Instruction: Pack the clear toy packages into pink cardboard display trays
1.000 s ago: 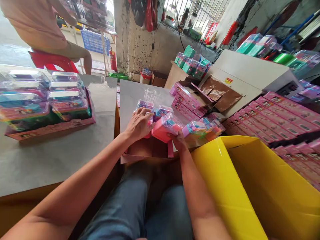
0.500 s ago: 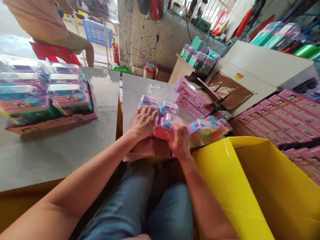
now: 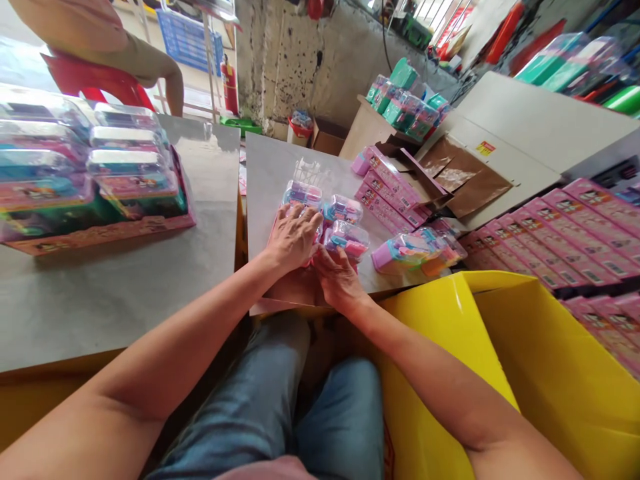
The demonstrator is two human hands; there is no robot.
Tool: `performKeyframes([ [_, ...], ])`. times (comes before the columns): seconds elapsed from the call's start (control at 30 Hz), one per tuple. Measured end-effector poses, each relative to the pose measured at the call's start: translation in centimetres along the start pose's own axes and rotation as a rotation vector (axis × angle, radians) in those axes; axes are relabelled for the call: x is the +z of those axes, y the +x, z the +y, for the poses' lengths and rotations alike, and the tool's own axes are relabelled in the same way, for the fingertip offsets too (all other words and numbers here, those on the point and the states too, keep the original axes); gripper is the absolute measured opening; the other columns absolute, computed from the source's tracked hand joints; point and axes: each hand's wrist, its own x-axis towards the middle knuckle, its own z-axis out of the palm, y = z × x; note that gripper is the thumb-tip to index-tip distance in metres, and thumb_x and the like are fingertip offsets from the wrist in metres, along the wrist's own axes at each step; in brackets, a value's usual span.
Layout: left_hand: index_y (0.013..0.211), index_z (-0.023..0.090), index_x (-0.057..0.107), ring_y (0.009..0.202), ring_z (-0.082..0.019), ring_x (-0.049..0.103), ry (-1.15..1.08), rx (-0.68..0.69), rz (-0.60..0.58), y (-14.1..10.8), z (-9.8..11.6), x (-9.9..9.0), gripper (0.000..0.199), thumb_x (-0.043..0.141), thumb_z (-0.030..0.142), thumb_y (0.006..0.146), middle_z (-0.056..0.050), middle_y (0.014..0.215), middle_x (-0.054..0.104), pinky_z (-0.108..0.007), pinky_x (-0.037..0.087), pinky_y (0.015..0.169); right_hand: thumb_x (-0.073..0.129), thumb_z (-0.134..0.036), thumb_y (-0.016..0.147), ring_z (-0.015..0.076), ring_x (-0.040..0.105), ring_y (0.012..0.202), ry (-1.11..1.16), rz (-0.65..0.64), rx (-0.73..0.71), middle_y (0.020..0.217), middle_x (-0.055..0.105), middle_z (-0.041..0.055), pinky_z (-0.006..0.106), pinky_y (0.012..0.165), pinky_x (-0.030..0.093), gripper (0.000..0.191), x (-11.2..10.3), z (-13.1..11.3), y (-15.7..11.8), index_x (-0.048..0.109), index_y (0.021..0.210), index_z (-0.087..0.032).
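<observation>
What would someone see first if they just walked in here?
Probably the big yellow box, standing open just right of the person's blue jeans. Next, in the middle, come some clear-topped cases, with the left hand over one and the right hand against another. On the table at left, a pink tray packed with more cases stands out too.

One tray [image 3: 293, 288] holds four cases [image 3: 347, 241], another tray [image 3: 145, 229] six cases [image 3: 133, 183].

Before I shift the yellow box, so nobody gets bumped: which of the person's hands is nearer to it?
Right. The right hand is left of the yellow box, at a clear-topped case. The left hand is farther left, beyond the right hand.
</observation>
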Motion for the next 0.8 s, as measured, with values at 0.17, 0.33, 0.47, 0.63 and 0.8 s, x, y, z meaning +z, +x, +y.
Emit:
performKeyframes([
  [0.17, 0.126, 0.017, 0.055, 0.133, -0.035, 0.044, -0.027, 0.021, 0.003, -0.2, -0.4, 0.1, 0.043, 0.061, 0.030, 0.086, -0.013, 0.140, 0.055, -0.052, 0.025, 0.115, 0.048, -0.008, 0.088, 0.0308, 0.025, 0.150, 0.007, 0.026, -0.042, 0.151, 0.048, 0.0163, 0.054, 0.126, 0.011, 0.055, 0.7, 0.2, 0.0, 0.053, 0.142, -0.007],
  [0.33, 0.136, 0.017, 0.050, 0.141, -0.038, 0.035, -0.022, 0.079, -0.047, -0.2, -0.8, 0.4, 0.060, 0.067, 0.029, 0.080, -0.013, 0.150, 0.047, -0.056, 0.022, 0.116, 0.051, -0.025, 0.098, 0.0240, 0.050, 0.130, 0.048, 0.202, -0.048, 0.127, 0.065, 0.0083, 0.045, 0.123, 0.024, 0.032, -1.3, 2.5, -1.9, 0.067, 0.125, -0.023],
  [0.47, 0.139, 0.017, 0.048, 0.144, -0.038, 0.033, 0.042, 0.084, -0.134, 0.1, -0.7, 0.2, 0.058, 0.059, 0.014, 0.082, -0.010, 0.155, 0.043, -0.058, 0.022, 0.116, 0.073, -0.055, 0.082, 0.0365, 0.039, 0.136, 0.073, 0.470, 0.350, 0.144, 0.046, 0.0183, 0.054, 0.115, 0.031, 0.076, -2.2, 5.7, -1.8, 0.050, 0.144, -0.017],
  [0.63, 0.137, 0.019, 0.052, 0.141, -0.038, 0.038, -0.021, 0.070, -0.058, -0.2, -1.2, 0.1, 0.057, 0.054, 0.011, 0.081, -0.012, 0.150, 0.050, -0.060, 0.024, 0.115, 0.078, -0.054, 0.078, 0.0337, 0.041, 0.134, 0.122, 0.293, 0.402, 0.151, 0.040, 0.0149, 0.047, 0.113, 0.037, 0.091, -1.7, 6.9, -0.2, 0.038, 0.153, -0.020],
  [0.8, 0.140, 0.015, 0.053, 0.143, -0.040, 0.035, -0.093, 0.083, 0.003, 1.6, -0.9, 2.0, 0.057, 0.044, 0.010, 0.084, -0.014, 0.150, 0.049, -0.062, 0.020, 0.117, 0.082, -0.047, 0.077, 0.0340, 0.040, 0.136, 0.075, 0.213, 0.488, 0.154, 0.036, 0.0148, 0.048, 0.111, 0.040, 0.094, -2.6, 7.7, -1.0, 0.035, 0.155, -0.023],
])
